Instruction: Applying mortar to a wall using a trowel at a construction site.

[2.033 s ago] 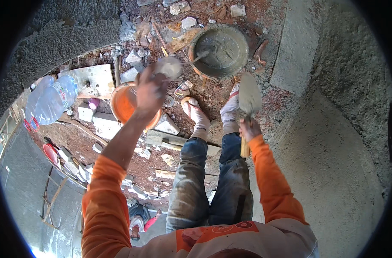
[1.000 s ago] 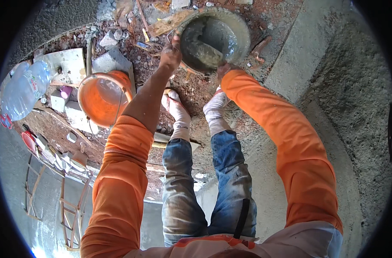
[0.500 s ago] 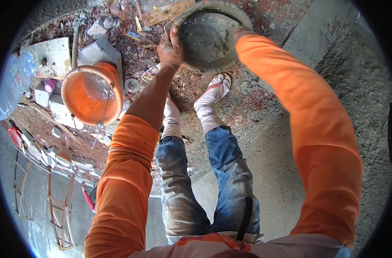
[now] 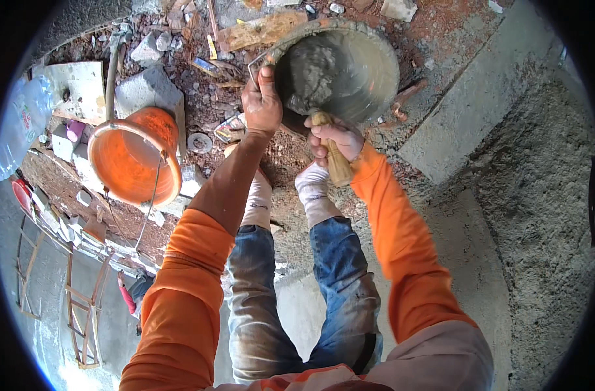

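Observation:
A mortar-caked bucket [image 4: 383,55] leans with its mouth toward me, holding wet grey mortar [image 4: 313,72]. My left hand [image 4: 261,107] is closed on its left rim, thumb up, beside the wire handle. At the near rim, my right hand [image 4: 342,138] is wrapped around the thick wooden handle of a trowel [image 4: 338,168]. The trowel's blade cannot be made out against the mortar. Both of my feet stand just on this side of the bucket.
An orange bucket [image 4: 95,156] with a wire handle lies tipped at the left, near concrete blocks [image 4: 150,88] and a clear plastic bottle [image 4: 23,124]. A wooden plank [image 4: 261,31] lies among rubble beyond. Another person [image 4: 137,290] shows at lower left, near wooden frames [image 4: 82,319].
My right hand has come from the bucket's far right side to its near rim, bringing the trowel handle into sight. The mortar has been heaped leftward. My left hand keeps its hold.

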Tool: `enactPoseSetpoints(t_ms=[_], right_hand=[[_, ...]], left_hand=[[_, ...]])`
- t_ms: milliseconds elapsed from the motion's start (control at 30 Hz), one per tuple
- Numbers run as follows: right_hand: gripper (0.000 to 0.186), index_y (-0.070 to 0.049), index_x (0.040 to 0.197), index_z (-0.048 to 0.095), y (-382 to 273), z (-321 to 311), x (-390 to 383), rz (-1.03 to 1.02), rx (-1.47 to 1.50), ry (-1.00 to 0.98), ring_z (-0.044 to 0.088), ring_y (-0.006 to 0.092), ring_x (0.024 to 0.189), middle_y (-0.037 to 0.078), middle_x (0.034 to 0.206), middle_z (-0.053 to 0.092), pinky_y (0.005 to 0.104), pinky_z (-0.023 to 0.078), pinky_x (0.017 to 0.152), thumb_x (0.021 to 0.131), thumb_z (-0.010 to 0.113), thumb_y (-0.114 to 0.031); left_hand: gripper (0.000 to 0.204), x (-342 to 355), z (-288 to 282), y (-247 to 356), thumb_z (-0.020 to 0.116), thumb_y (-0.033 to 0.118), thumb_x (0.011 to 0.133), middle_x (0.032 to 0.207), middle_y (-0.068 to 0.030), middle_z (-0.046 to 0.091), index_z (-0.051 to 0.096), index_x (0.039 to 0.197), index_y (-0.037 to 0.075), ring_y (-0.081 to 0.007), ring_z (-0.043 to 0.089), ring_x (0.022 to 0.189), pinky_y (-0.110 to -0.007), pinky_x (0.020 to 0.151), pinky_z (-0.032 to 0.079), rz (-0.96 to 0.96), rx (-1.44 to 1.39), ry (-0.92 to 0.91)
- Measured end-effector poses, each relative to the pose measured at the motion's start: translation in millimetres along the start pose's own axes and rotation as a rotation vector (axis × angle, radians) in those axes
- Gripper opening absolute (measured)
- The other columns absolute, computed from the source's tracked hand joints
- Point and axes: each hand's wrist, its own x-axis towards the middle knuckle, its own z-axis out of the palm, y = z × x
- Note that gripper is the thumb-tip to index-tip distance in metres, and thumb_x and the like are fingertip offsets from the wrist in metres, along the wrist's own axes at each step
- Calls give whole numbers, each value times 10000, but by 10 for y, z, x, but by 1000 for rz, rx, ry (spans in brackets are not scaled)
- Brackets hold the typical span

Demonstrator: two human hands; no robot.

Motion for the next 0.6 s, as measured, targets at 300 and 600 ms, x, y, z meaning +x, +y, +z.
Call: enactPoseSetpoints(t_ms=[300,600], right_hand=[[270,-98,1072,476,-500,534,-792,26,-165,129,522,121,584,41,745,503,313,459,491,817,530,-170],[476,-104,1254,283,-1032,658,-570,33,-2513,761,574,387,850,227,1054,492,476,481,737,811,456,-91]], left_hand=[[398,17,-55,79,400,365,923,665,-159,555,586,938,13,-246,502,594,-355,604,416,36,49,-5],[376,35,-107,50,409,370,912,792,-219,585,571,1005,44,-389,565,740,-400,648,444,74,-9,-11]])
